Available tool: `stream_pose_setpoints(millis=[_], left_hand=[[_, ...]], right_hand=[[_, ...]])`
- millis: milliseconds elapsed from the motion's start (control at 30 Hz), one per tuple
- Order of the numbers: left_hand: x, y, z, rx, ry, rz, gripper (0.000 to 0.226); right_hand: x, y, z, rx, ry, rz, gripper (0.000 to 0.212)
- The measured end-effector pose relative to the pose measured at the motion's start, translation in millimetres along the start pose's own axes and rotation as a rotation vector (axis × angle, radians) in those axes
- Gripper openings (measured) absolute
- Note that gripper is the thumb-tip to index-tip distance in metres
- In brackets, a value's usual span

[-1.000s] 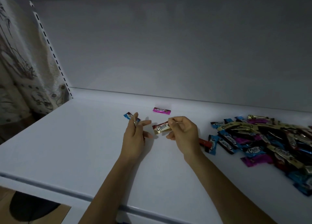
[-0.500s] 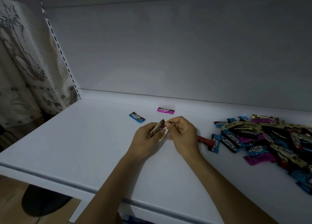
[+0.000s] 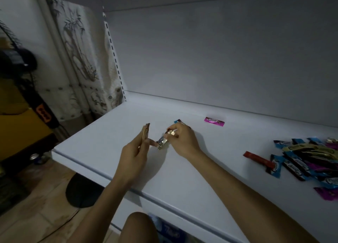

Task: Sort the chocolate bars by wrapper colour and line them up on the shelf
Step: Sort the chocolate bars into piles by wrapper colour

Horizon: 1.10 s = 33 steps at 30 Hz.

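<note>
left hand (image 3: 133, 153) pinches edge-on bar (image 3: 145, 133), right hand (image 3: 182, 140) pinches gold bar (image 3: 162, 142).

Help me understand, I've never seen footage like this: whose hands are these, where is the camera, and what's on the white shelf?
No machine here: a person works bare-handed, filmed by a camera worn on their head, looking down. The left hand pinches a thin gold-wrapped chocolate bar edge-on; the right hand pinches a gold-and-brown wrapped bar close to the white shelf. On it lie a pink-wrapped bar, a blue-wrapped bar half hidden behind the right hand, a red-wrapped bar and a mixed pile of wrapped bars at the right.
</note>
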<state>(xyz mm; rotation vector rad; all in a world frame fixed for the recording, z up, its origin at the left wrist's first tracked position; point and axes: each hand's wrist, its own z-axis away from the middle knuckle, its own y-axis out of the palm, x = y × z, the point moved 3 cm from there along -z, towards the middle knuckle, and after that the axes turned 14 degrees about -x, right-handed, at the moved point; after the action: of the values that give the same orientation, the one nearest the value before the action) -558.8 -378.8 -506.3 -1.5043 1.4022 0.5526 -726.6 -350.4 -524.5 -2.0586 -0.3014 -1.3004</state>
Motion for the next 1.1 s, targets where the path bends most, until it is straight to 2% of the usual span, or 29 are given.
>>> stream_pose_setpoints(millis=[67, 100, 133, 200, 300, 367, 400, 500, 567, 633, 667, 700, 767, 833, 867, 967, 1033, 1100], left_hand=[[14.4, -4.5, 3.6, -0.089, -0.024, 0.002, 0.017], [19.1, -6.1, 4.6, -0.126, -0.050, 0.026, 0.015], [21.4, -6.3, 4.1, -0.133, -0.074, 0.061, 0.015], [20.7, -4.9, 1.1, -0.072, -0.046, 0.088, 0.018], [17.5, 0.5, 0.2, 0.077, 0.120, 0.044, 0.020], [19.9, 4.1, 2.0, 0.147, 0.170, -0.016, 0.022], [21.6, 5.7, 2.2, 0.162, 0.169, -0.051, 0.024], [28.3, 8.5, 0.8, 0.131, 0.129, -0.153, 0.024], [28.9, 7.5, 0.7, 0.071, 0.110, -0.182, 0.020], [26.4, 3.7, -0.8, -0.004, 0.040, -0.079, 0.023], [23.9, 0.2, -2.7, -0.038, -0.033, 0.023, 0.026], [21.8, -4.3, -4.9, -0.065, -0.147, 0.164, 0.029], [19.2, -11.0, -5.1, -0.057, -0.469, 0.594, 0.037], [8.3, -13.9, -2.8, -0.010, -0.708, 1.011, 0.047], [4.1, -12.5, -1.8, -0.014, -0.762, 1.121, 0.049], [-7.1, -4.0, 0.3, -0.060, -0.796, 1.275, 0.041], [-17.2, -0.6, -1.3, -0.037, -0.733, 1.281, 0.039], [-25.1, 1.0, -4.5, 0.032, -0.615, 1.171, 0.047]], right_hand=[[-5.2, 11.7, -4.0, -0.002, -0.088, 0.216, 0.021], [-5.3, 10.5, -4.5, -0.044, -0.122, 0.226, 0.026], [-5.2, 7.9, -4.4, -0.089, -0.137, 0.160, 0.027], [1.5, 0.0, 2.8, -0.103, -0.131, -0.124, 0.020], [12.4, -5.8, 22.7, 0.212, 0.043, -0.467, 0.015], [16.6, -7.0, 27.7, 0.346, 0.092, -0.509, 0.010], [16.4, -7.0, 26.1, 0.329, 0.099, -0.505, 0.006], [15.3, -1.6, 17.3, 0.120, 0.097, -0.477, 0.011], [7.4, 5.9, 11.4, -0.018, -0.059, -0.172, 0.011], [3.0, 7.0, 9.4, -0.123, -0.291, 0.322, 0.008], [1.3, 6.5, 8.4, -0.153, -0.360, 0.457, 0.018], [1.1, 5.4, 7.8, -0.184, -0.390, 0.473, 0.026], [8.3, -0.6, 13.8, -0.183, -0.375, 0.262, 0.027], [23.7, -3.3, 28.1, -0.011, -0.244, -0.109, 0.025], [31.6, -3.2, 36.9, 0.096, -0.189, -0.240, 0.030], [47.1, -2.3, 59.0, 0.251, -0.278, -0.167, 0.045], [49.3, -0.8, 64.4, 0.224, -0.335, -0.107, 0.038], [49.5, -1.0, 64.2, 0.163, -0.338, -0.148, 0.024]])
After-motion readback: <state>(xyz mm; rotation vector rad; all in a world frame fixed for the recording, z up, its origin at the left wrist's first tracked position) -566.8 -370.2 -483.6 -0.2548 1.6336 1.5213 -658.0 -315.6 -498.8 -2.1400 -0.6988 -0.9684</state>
